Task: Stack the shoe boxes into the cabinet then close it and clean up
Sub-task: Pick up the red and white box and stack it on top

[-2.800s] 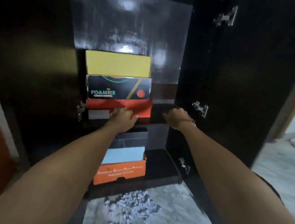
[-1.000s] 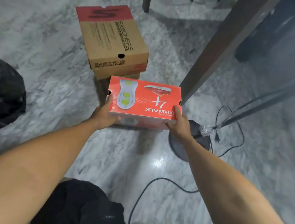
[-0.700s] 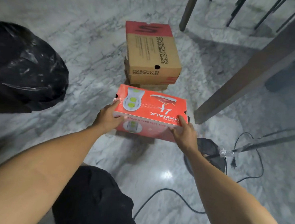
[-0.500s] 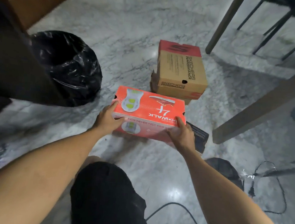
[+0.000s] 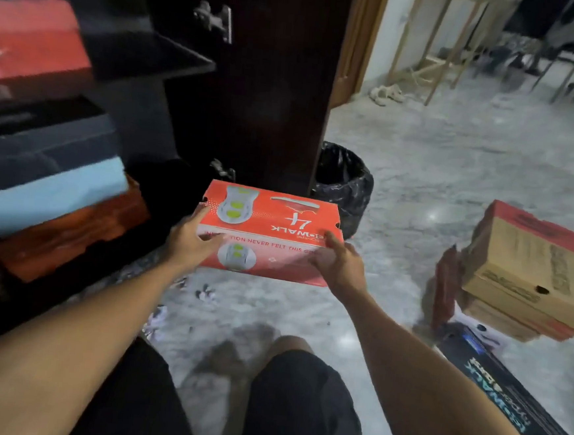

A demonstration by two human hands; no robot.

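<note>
While both hands carry it, a red shoe box (image 5: 270,231) hangs above the floor.
Left hand (image 5: 189,244) and right hand (image 5: 340,266) grip its ends, keeping it level; beyond-left, probably its destination, the open cabinet (image 5: 147,55) holds blurred stacked boxes (image 5: 45,177).

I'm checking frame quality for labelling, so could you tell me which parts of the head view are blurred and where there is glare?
Head view: stacked boxes in the cabinet are motion-smeared; the held red shoe box reads fairly sharp; glare spots dot the marble floor.
</note>
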